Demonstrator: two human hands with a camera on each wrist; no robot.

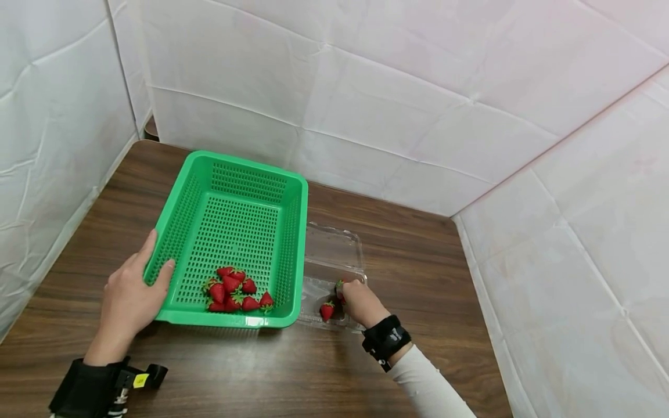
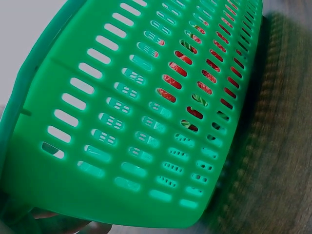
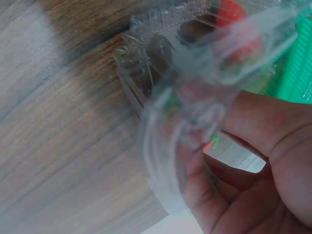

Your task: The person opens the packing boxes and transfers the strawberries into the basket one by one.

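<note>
A green slotted basket (image 1: 245,165) lies on the brown wooden table (image 1: 418,255), with several strawberries (image 1: 232,288) heaped at its near end. My left hand (image 1: 157,261) grips the basket's near left rim, thumb over the edge. Through the basket wall (image 2: 122,122) in the left wrist view the red strawberries (image 2: 195,78) show. A clear plastic clamshell (image 1: 334,249) sits right of the basket. My right hand (image 1: 347,290) reaches into it and pinches a strawberry (image 1: 340,286). Another strawberry (image 1: 327,310) lies loose in the clamshell. The right wrist view is blurred, with the fingers (image 3: 195,165) seen behind the clear plastic (image 3: 161,58).
White padded walls (image 1: 397,87) close the table in at the back, left and right. Bare wood shows to the right of the clamshell and along the near edge. Both wrists wear black straps.
</note>
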